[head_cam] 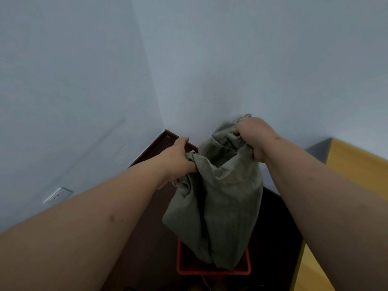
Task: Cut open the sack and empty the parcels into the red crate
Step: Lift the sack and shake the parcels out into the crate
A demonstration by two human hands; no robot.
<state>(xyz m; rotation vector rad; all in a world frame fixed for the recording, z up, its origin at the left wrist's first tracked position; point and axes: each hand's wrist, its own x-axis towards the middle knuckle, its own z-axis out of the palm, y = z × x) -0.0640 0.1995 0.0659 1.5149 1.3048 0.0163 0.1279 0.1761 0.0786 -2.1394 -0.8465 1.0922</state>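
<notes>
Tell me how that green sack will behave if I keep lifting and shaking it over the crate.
Likely floppy: the sack folds and creases where the left hand and right hand bunch it. Probably light now, since it hangs slack. Its low end may drag inside the red crate.

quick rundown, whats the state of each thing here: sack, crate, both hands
sack: held up, hanging with its lower end down inside the crate
red crate: on the dark surface under the sack, contents hidden
left hand: grips bunched sack cloth
right hand: grips the sack's upper corner, higher than the left
wall socket: nothing plugged in
</notes>
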